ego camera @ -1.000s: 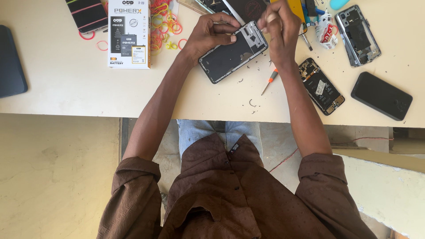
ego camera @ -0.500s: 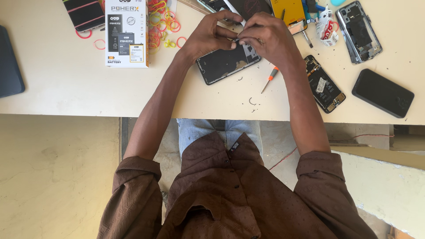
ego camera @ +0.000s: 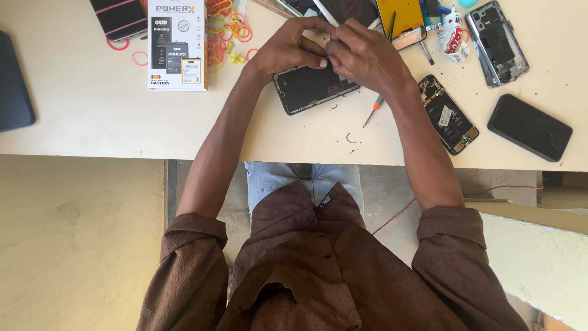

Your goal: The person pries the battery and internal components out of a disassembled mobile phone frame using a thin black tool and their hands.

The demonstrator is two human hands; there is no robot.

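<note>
An opened dark phone [ego camera: 306,92] lies tilted on the cream table [ego camera: 92,116]. My left hand [ego camera: 288,52] rests over its upper left edge, the thumb pressing down on it. My right hand [ego camera: 367,58] covers the phone's upper right corner, its fingers curled. The fingertips of both hands meet above the phone. A thin white tool [ego camera: 323,11] sticks up from between them and seems held by my right hand. What lies under the fingers is hidden.
A white battery box [ego camera: 176,46] and coloured rubber bands [ego camera: 223,27] lie at the left, and a dark tablet [ego camera: 12,86] at the far left. To the right are an orange screwdriver [ego camera: 373,109], an opened phone [ego camera: 447,113], a black phone [ego camera: 530,127] and a phone frame [ego camera: 496,41].
My right hand has come down from the phone's far right corner and closed in against my left hand. The phone now lies mostly hidden under both hands.
</note>
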